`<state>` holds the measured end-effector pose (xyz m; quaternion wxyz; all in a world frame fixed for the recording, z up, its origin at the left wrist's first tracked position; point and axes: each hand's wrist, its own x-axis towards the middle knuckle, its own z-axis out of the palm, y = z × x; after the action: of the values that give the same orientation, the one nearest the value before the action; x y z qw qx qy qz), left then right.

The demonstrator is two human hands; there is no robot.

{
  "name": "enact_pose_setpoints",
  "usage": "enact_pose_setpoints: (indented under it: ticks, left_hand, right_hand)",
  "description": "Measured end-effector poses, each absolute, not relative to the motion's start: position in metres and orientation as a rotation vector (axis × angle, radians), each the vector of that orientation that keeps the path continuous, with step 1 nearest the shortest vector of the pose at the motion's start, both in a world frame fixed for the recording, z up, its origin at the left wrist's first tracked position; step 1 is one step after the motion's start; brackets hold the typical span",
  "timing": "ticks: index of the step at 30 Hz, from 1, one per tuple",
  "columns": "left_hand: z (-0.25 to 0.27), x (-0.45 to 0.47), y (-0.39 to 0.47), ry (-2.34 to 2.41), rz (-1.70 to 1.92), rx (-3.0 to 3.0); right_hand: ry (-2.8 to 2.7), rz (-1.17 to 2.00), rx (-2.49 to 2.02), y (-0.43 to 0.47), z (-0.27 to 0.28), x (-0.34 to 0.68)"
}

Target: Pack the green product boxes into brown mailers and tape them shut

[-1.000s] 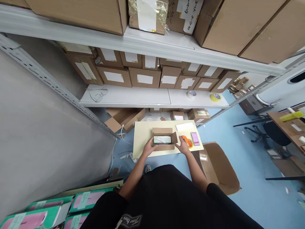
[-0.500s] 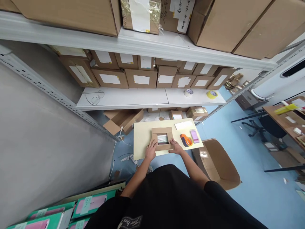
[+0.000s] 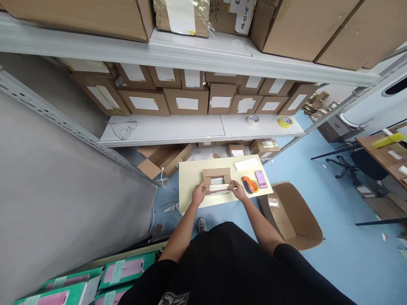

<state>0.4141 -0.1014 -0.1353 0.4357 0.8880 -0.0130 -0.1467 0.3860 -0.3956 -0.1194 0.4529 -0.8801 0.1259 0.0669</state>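
A second ago the box [image 3: 217, 181] stood open, side flaps out, its white contents showing; now I have folded the side flaps in and am bringing the near flap over the top, so only a small gap of white shows between the flaps. My left hand [image 3: 199, 195] presses the box's near left corner, fingers curled on the flap; my right hand [image 3: 239, 192] does the same at the near right corner. The box sits mid-tabletop [image 3: 190, 186]. Just right of it lie the orange tape dispenser [image 3: 249, 184] and a purple pack [image 3: 261, 179], untouched, with a white sheet [image 3: 246, 163] beyond. The closing looks nearly done
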Motion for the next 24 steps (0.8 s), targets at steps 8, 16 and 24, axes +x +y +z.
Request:
enact_pose_setpoints:
  ticks: [8,16,24]
  left_hand:
    - [-0.14,0.448,-0.113,0.075,-0.333,2.211]
    - [-0.129,0.493,-0.114,0.29,-0.416,1.593]
    - [-0.154,0.454,-0.118,0.399,-0.229,1.924]
  right_hand:
    - [0.538,-0.043,-2.292,-0.368,-0.152,0.387]
    - [0.676,0.072,-2.283,-0.39,-0.161,0.389]
    - [0.553,0.139,-2.307,-0.406,-0.164,0.393]
